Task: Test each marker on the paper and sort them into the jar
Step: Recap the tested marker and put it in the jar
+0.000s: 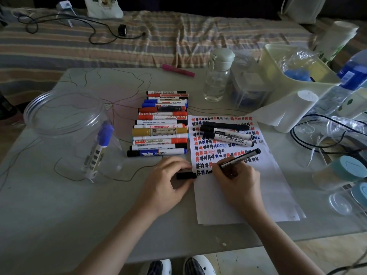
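I count fifteen markers in the row (159, 124) lying side by side on the table, though the ones at the far end overlap and I may be off by one. Three more black-capped markers (226, 133) lie on the paper (258, 185) — one sheet on top, with at least one more edge showing beneath it. One marker (238, 159) is in my right hand (236, 179), one cap (186, 175) in my left hand (168, 183). One blue marker (98, 147) stands in the one clear jar (65, 124). One pink marker (177, 70) lies apart — far side.
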A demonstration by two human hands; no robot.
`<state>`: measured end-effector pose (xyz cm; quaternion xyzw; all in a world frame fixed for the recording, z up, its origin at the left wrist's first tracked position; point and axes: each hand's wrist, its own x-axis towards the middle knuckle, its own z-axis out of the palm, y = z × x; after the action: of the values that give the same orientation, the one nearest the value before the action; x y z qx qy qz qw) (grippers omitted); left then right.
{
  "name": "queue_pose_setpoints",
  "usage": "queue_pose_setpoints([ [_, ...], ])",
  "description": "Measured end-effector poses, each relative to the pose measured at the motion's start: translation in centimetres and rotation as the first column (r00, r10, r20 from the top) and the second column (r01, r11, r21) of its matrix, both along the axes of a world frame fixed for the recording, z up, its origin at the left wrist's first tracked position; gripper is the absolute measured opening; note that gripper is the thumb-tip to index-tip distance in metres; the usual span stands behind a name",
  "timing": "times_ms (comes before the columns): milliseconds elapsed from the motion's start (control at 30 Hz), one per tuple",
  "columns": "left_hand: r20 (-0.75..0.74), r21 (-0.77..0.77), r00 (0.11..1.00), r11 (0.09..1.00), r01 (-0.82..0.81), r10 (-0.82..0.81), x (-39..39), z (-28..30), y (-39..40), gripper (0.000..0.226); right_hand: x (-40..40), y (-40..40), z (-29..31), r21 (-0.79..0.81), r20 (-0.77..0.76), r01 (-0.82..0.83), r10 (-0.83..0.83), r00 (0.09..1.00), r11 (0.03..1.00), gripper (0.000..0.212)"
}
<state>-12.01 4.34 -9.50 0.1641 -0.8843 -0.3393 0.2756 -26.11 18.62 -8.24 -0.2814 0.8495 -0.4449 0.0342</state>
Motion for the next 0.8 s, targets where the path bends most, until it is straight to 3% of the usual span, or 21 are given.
queue_pose_setpoints([
  [133,0.052,-0.024,0.998,1.0,-0.019,0.02,0.0,-0.1,0.0,0.021,0.1,0.0,0.3,-0.037,0.038,0.0,0.001,0.999,0.999,0.019],
  [200,0.067,-0.001,0.998,1.0,-0.012,0.012,0.0,0.0,-0.1,0.021,0.0,0.0,0.7,-0.122,0.142,0.015,0.002,0.99,0.992,0.017],
  [300,0.059,0.12,0.998,0.993,0.01,-0.017,0.4,0.9,0.0,0.026,-0.2,0.1,2.1,-0.242,0.35,0.022,0.066,0.934,0.97,0.01],
  [367,0.066,0.254,0.997,0.967,0.015,-0.032,0.9,2.2,0.2,0.018,-0.4,0.2,3.4,-0.289,0.446,0.025,0.112,0.888,0.957,0.005],
  [567,0.038,0.408,0.999,0.913,0.005,-0.022,3.4,5.3,1.7,0.014,2.5,1.4,7.2,-0.381,0.552,0.006,0.223,0.803,0.924,0.021],
  [800,0.02,0.44,0.999,0.898,0.027,-0.04,5.5,7.6,3.3,0.011,7.5,3.4,9.3,-0.433,0.583,-0.006,0.284,0.761,0.902,0.016],
])
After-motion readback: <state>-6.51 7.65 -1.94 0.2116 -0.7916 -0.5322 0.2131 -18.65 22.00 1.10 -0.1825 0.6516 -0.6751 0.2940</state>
